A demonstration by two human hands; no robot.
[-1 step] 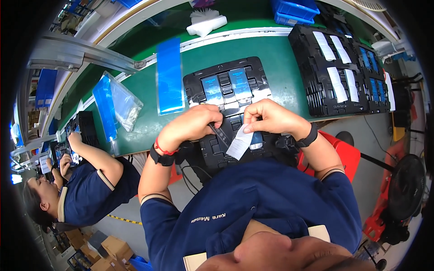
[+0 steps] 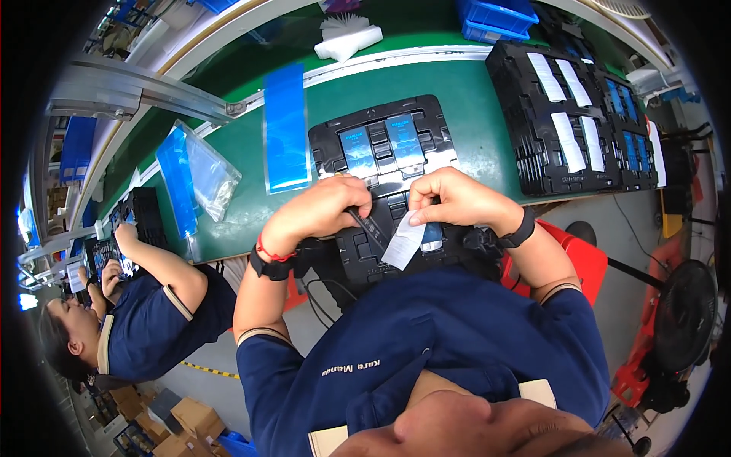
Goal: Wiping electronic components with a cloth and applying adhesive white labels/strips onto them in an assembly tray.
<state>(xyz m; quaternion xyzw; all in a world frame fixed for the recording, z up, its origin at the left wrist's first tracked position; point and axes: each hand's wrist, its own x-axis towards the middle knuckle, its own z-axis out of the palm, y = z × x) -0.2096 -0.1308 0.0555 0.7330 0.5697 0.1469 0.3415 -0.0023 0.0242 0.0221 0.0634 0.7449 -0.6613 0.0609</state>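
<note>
My left hand [image 2: 324, 207] is closed around a slim black tool [image 2: 371, 231] with pale markings, which looks like tweezers; its tip is hidden by the fingers. Between thumb and fingertips, my right hand [image 2: 449, 199] pinches a small white paper sheet [image 2: 403, 245] that hangs down. Both hands are over the near half of a black plastic tray [image 2: 325, 135]. In the tray's far half sit two blue-faced rectangular pieces, one on the left [image 2: 357, 148] and one on the right [image 2: 405, 141]. Part of another blue and silver piece [image 2: 432, 238] shows beside the paper.
Stacked black trays [image 2: 525, 114] with white paper strips stand at the right of the green table [image 2: 472, 99]. A blue film sheet [image 2: 285, 126] and a clear bag [image 2: 212, 179] lie left. A co-worker [image 2: 164, 327] sits at far left; a black fan [image 2: 685, 312] stands right.
My left hand has shifted very slightly to the left with the black tool. The paper and tray look the same.
</note>
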